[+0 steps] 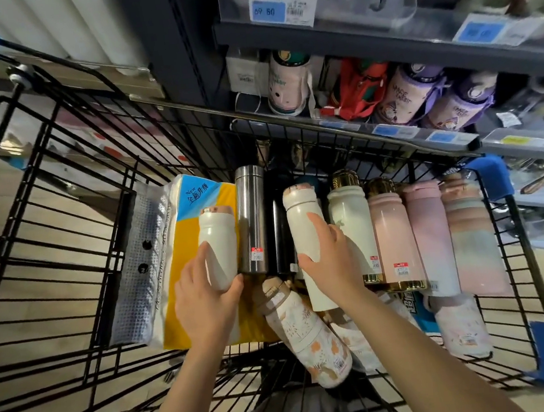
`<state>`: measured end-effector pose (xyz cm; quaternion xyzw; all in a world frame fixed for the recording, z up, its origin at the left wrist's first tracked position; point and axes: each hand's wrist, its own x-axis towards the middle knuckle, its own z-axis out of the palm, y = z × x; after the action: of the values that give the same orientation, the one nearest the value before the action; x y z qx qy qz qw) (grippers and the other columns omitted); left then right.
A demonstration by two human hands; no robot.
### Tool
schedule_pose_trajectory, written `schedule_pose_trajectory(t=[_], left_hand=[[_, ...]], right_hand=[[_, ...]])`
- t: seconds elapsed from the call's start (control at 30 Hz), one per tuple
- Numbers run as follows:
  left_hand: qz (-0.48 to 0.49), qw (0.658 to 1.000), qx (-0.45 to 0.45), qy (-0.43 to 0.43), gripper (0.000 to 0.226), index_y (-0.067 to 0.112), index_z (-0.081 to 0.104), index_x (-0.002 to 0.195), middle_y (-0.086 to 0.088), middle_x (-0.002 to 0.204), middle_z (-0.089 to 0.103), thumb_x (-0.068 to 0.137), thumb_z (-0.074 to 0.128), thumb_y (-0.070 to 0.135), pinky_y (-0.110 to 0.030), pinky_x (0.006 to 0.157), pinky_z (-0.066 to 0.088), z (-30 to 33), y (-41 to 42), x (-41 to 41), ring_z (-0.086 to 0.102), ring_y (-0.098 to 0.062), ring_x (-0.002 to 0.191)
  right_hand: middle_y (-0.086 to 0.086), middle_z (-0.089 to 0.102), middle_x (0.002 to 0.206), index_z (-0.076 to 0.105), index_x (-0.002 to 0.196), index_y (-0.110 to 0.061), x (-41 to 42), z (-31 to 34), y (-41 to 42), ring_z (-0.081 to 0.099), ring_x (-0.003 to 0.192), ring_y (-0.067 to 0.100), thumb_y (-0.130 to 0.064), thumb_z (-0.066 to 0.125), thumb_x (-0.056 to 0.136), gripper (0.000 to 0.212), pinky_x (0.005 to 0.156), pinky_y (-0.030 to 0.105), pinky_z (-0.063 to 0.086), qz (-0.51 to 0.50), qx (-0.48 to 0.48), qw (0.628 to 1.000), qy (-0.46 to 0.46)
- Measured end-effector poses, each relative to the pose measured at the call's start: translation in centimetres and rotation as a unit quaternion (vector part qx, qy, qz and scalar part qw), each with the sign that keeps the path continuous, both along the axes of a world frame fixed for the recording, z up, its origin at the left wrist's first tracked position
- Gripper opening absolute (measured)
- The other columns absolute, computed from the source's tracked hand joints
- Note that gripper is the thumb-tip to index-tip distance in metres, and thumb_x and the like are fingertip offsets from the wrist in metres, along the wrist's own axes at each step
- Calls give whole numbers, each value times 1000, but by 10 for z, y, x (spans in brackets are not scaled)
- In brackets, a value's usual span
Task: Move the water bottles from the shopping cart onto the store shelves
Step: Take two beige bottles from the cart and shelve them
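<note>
Both hands reach into the cart [69,258], each grasping a white bottle. The left hand [206,298] curls round the left bottle [218,244], which lies over a yellow pack [191,213] near the cart's middle. The right hand [330,260] grips the right bottle [304,222], raised among a row of bottles along the cart's far edge, beside a steel flask [252,221]. The shelves [381,39] stand beyond the cart.

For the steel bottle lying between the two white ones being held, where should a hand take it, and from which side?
Probably around the middle of the steel bottle, coming down from above. It lies lengthwise with its cap toward the shelves, its upper side bare. The left hand and its white bottle crowd one flank, a black bottle the other, so side access looks tight.
</note>
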<state>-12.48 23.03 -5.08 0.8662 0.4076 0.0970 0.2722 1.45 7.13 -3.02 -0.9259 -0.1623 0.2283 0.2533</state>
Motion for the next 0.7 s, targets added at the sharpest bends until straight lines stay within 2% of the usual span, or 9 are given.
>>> schedule_pose_trajectory(t=[0.13,0.23,0.3,0.37,0.47,0.5,0.57,0.6,0.7], left_hand=[[-8,997,14,-73,81,25,40,142,-7,128,55,74,83,33,-38,79,42,27,-18,9,51,-28,110],[-28,990,11,-137,79,23,41,141,-7,130,55,75,83,35,-34,82,37,50,-50,24,47,-23,114],[-51,984,13,-172,79,24,40,140,-7,130,55,73,79,38,-35,84,37,64,-78,37,45,-20,115],[-78,978,14,-194,82,24,40,139,-9,130,55,72,85,31,-36,86,38,78,-112,52,46,-23,115],[-116,968,16,-223,84,29,37,137,-8,131,53,70,87,26,-34,86,35,101,-176,76,47,-27,116],[-129,963,21,-235,82,30,37,136,-8,131,53,71,86,28,-33,84,34,108,-200,84,46,-26,115],[-149,952,27,-265,83,30,37,135,-8,129,54,69,87,27,-34,83,34,120,-251,100,44,-22,112],[-150,949,24,-275,85,29,38,134,-10,128,55,67,88,24,-37,83,37,127,-279,108,44,-21,111],[-152,937,13,-313,88,33,37,135,-8,128,53,65,90,27,-47,88,46,147,-366,132,48,-28,113]], right_hand=[[-2,31,142,12,149,-38,-9,28,-27,47,109,16,-30,60,91,75,77,25,40,6,65,998,2],[-10,31,134,12,149,-41,-8,56,-57,37,96,2,-26,63,90,79,76,20,38,-25,115,993,-11],[-13,33,138,15,147,-45,-4,72,-84,34,100,-8,-22,67,87,82,81,14,38,-68,179,981,-20],[-20,33,139,18,145,-49,2,86,-118,34,107,-13,-20,70,83,86,92,17,38,-116,226,966,-41],[-28,35,137,22,143,-50,13,105,-182,43,109,-17,-16,73,80,88,89,13,44,-175,288,938,-77],[-25,37,138,22,143,-51,17,112,-207,45,110,-15,-16,73,79,89,88,17,47,-188,308,928,-90],[-18,40,141,19,138,-61,24,125,-258,49,119,0,-18,74,77,93,91,35,53,-201,345,910,-110],[-17,41,141,17,133,-68,28,133,-286,52,120,6,-18,75,77,95,89,38,54,-204,364,901,-116],[-18,44,135,14,128,-71,39,155,-380,59,109,5,-11,78,76,102,77,19,55,-207,401,880,-150]])
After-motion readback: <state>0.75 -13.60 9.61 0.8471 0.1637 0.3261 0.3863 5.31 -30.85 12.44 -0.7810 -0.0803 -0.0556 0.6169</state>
